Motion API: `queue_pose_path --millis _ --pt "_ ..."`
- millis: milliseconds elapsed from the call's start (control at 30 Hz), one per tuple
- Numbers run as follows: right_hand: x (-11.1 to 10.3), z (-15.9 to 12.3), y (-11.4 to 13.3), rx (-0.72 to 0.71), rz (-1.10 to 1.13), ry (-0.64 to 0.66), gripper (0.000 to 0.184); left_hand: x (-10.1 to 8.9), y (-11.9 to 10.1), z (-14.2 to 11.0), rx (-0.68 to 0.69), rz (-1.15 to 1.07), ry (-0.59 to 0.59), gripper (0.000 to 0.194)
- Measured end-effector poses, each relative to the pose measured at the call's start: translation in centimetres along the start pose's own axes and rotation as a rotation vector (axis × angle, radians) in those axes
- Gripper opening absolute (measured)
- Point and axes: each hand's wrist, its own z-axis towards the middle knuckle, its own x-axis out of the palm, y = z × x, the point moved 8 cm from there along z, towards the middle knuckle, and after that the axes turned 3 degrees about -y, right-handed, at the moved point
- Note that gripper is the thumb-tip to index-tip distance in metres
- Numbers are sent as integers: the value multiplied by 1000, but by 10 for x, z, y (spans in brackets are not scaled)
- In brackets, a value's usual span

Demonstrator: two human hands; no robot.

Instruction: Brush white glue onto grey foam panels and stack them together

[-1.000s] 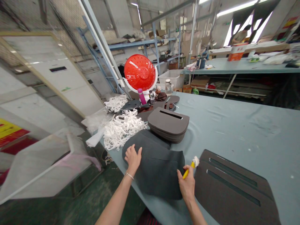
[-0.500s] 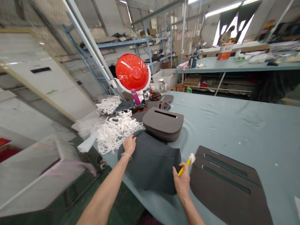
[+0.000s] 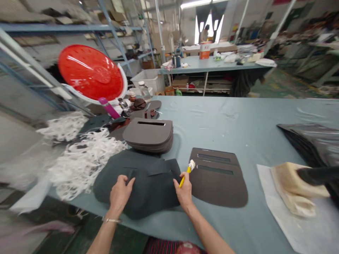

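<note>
A dark, soft, leather-like panel [image 3: 148,190] with slits lies near the table's front edge, one corner raised and bent. My left hand [image 3: 120,195] is on its left part, thumb and fingers closed on a small fold. In my right hand [image 3: 184,192] is a small brush [image 3: 188,173] with a yellow handle and a whitish tip pointing up and away. The same hand's thumb and fingers touch the panel's right edge. Just right of it, a flat dark grey panel [image 3: 217,188] with two long slots rests on the table. Beyond my hands sits a stack of slotted grey pieces [image 3: 149,135].
White strips [image 3: 84,162] are heaped at the left. Behind them stand a purple bottle [image 3: 109,107], a glass jar [image 3: 144,91] and a large red disc [image 3: 91,72]. A cream block-like object [image 3: 293,176] sits on white paper at right, near black sheets [image 3: 312,137].
The view has swung right, bringing the cream object and black sheets in. My left hand has moved from the panel's far left edge inward and nearer. The right hand still holds the brush.
</note>
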Motion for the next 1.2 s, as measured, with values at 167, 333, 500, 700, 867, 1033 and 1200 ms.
queue_pose_path --millis 167,333,500,700,867,1033,1200 --pt "-84 -4 -44 55 -204 -151 17 50 -79 -23 160 -435 110 53" --pt "-201 -14 -103 129 -503 -355 24 125 -189 -88 348 -753 438 41" --pt "-266 -24 -140 242 -734 -404 26 170 -241 -119 405 -712 425 38" --pt "-276 -30 -155 296 -768 -418 26 175 -248 -120 434 -647 307 36" --pt "-284 -30 -162 238 -772 -438 27 176 -248 -117 463 -598 287 34" --pt "-294 -29 -149 107 -841 -488 42 160 -249 -123 454 -546 203 34" --pt "-298 -15 -132 53 -708 -537 49 118 -245 -119 447 -498 84 33"
